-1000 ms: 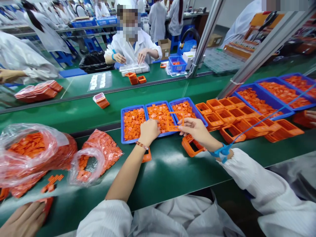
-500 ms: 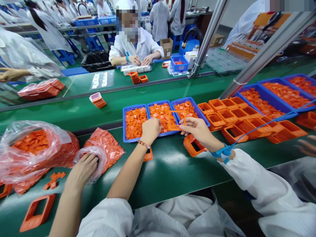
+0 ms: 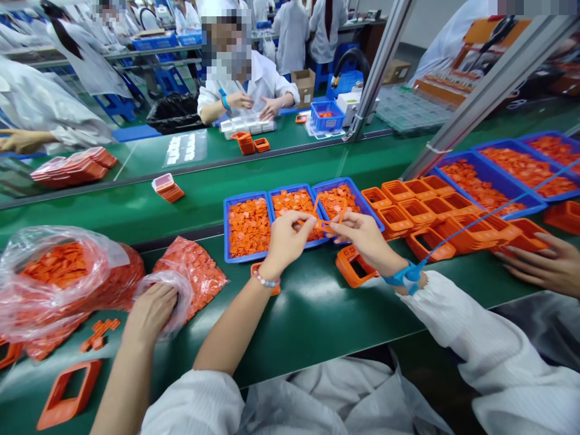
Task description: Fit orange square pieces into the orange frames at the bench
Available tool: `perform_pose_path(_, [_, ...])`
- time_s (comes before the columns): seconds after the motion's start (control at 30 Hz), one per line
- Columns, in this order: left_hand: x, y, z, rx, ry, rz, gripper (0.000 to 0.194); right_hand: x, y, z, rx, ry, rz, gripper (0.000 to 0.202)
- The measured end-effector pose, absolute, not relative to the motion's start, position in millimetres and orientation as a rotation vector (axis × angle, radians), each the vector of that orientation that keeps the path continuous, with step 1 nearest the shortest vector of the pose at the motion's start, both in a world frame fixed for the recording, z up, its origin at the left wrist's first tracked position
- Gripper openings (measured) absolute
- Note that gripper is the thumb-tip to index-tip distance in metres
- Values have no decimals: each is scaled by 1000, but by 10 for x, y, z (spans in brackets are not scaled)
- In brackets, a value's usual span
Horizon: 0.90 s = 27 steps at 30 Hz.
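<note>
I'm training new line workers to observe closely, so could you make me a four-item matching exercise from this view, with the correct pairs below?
Column one
1. Raised orange frame
2. Beaded bracelet
3. Right wristband
4. Smaller plastic bag

Column two
A. Light blue
B. A co-worker's hand at its mouth
C. In the grip of the right hand
D. Around the wrist of the left hand

Right pairs: 1-C, 2-D, 3-A, 4-B

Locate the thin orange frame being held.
In the head view, the thin orange frame is just right of centre, in the person's right hand, beside the left hand, by the blue trays.
</note>
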State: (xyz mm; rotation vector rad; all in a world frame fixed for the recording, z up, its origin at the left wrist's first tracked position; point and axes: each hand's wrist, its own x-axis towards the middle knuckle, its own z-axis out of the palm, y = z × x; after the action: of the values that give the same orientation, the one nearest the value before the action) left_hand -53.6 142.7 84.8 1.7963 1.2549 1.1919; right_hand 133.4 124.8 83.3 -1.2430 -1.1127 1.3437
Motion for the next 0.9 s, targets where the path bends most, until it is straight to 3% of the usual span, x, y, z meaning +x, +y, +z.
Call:
perform_pose_path(0.3, [-442, 1305, 857, 2097, 1314, 1365, 10, 1271, 1195, 909, -1104, -1003, 1504, 29])
perform_pose_path(0.63, [-351, 1298, 817, 1423, 1004, 1264, 15, 1223, 1171, 967, -1061, -968, 1456, 32])
perform_pose_path(0.9, [-312, 1241, 794, 1523, 1039, 1437, 16, 1185, 1161, 1015, -1047, -977, 1427, 34])
